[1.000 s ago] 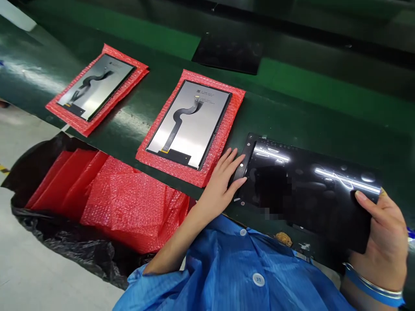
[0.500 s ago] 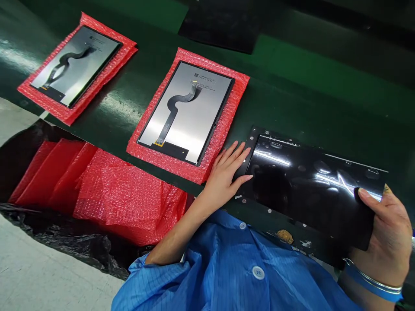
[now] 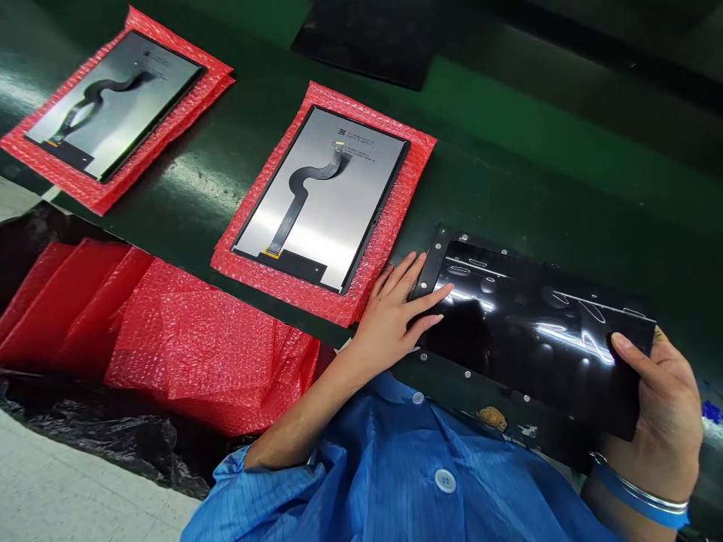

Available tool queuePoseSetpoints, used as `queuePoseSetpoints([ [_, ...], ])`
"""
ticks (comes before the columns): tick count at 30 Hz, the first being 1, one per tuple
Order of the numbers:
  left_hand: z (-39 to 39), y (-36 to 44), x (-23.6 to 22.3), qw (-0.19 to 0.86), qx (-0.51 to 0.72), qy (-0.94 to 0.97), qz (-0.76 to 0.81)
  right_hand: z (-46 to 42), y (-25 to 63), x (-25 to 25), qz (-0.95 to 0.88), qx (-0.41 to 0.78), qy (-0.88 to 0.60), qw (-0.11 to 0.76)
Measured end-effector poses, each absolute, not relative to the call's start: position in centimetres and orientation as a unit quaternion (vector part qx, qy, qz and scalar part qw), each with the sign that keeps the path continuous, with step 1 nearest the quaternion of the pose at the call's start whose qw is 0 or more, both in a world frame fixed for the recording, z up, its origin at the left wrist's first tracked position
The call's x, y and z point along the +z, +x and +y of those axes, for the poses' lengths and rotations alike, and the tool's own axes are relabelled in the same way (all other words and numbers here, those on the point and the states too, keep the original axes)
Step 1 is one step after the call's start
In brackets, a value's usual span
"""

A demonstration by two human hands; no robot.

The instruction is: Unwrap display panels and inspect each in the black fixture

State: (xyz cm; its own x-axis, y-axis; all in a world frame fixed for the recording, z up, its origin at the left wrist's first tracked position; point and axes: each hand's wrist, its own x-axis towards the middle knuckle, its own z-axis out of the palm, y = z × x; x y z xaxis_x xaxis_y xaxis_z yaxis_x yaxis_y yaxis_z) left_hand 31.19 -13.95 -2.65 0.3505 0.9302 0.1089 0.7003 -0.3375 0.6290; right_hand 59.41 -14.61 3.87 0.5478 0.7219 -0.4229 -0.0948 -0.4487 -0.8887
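Note:
A glossy black display panel (image 3: 525,324) lies in front of me, its surface showing bubbles and bright reflections. Its left end rests over a dark plate (image 3: 432,272) dotted with small round silver spots along the edge. My right hand (image 3: 663,395) grips the panel's right end, thumb on top and the other fingers beneath. My left hand (image 3: 389,320) lies with spread fingers across the left end, its index fingertip touching the panel. Just left of that hand, a silver-backed display (image 3: 350,203) with a curved ribbon cable sits on a red bubble-wrap bag (image 3: 418,169).
Another silver-backed display (image 3: 135,105) lies on red bubble wrap (image 3: 105,197) at the far left. Below the table edge, a black plastic bag (image 3: 113,440) holds several red bubble-wrap bags (image 3: 192,339). A dark flat sheet (image 3: 367,41) lies at the back of the green table (image 3: 542,196).
My right hand has lowered the panel's right end slightly and shifted left in view. My left index finger has moved from the plate onto the panel's left end.

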Motion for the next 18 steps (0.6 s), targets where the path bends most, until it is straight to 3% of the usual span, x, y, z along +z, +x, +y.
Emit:
queuePoseSetpoints([
  [5,-14.0,31.3,-2.7,0.238,0.239,0.784,0.522,-14.8,59.4,4.0,-0.238,0.423,-0.758,0.436],
  [8,-14.0,31.4,-2.8,0.236,0.241,0.784,0.520,-14.8,60.6,4.3,-0.282,0.402,-0.794,0.358],
  [13,-13.8,31.2,-2.9,0.239,0.233,0.781,0.528,-12.8,64.0,4.8,-0.505,0.195,-0.841,-0.008],
  [15,-13.9,31.2,-2.7,0.227,0.222,0.784,0.534,-11.8,64.8,4.9,-0.542,0.137,-0.823,-0.101],
  [18,-14.3,31.9,-2.0,0.167,0.203,0.785,0.561,-10.7,65.7,4.5,-0.559,0.114,-0.821,-0.030],
])
